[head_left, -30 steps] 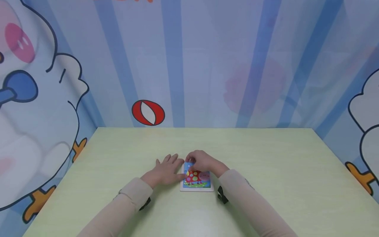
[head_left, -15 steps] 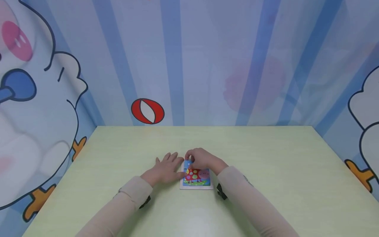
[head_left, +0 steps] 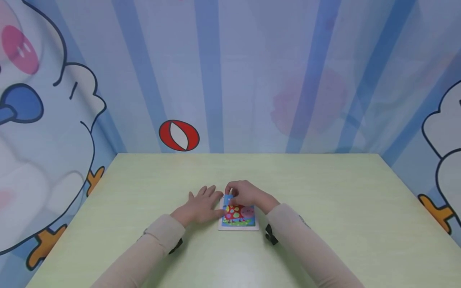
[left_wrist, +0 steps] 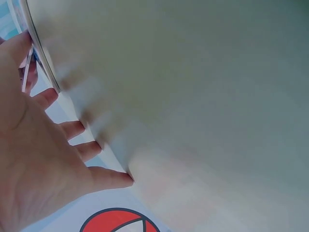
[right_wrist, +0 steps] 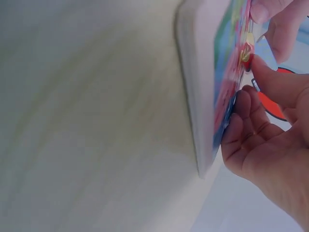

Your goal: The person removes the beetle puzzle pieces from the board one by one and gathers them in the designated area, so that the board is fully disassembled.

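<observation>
Puzzle (head_left: 239,219) has white rim (head_left: 238,229), red bug (head_left: 232,216) prob. dotted yellow/green; table (head_left: 324,220) pale green, backdrop (head_left: 248,80) striped lt. blue.

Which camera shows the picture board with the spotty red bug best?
The head view: it looks down on the picture board, though the right hand covers part. The right wrist view is close but slanted and cut off; the left wrist view catches mainly an edge.

One of the hands (left_wrist: 46,145), fingers spread, touches board (left_wrist: 42,57) and table (left_wrist: 193,96).
</observation>
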